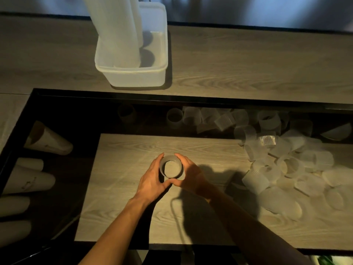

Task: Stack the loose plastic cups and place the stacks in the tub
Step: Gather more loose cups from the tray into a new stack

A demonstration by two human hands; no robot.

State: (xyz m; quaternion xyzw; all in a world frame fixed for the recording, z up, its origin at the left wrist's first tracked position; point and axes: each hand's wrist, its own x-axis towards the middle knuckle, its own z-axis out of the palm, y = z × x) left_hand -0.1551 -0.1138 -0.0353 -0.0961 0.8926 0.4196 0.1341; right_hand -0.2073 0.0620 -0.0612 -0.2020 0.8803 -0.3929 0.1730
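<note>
Head view: a pale wooden counter (248, 64) runs across the far side, and nearer lies a wooden board (191, 217) with a dark, black-framed recess round its far and left sides. On the counter, far and left of centre, stands a translucent tub (137, 79). Tall stacks of cups (116, 31) stand in its left half and rise out of the top of the frame. A pile of loose cups (286, 165), clear and ribbed, covers the right part of the board and spills into the dark strip beyond it; most lie on their sides, touching or overlapping. In the dark recess at the left lie several beige cup stacks (28, 178) on their sides.

At the middle of the board the left hand (152, 178) and the right hand (191, 175) wrap one cup (172, 168), mouth upward. The fingers of each hand curl round its wall. The thumbs touch at the near side and the fingertips almost meet at the far side. The cup is well apart from the tub and left of the pile.
</note>
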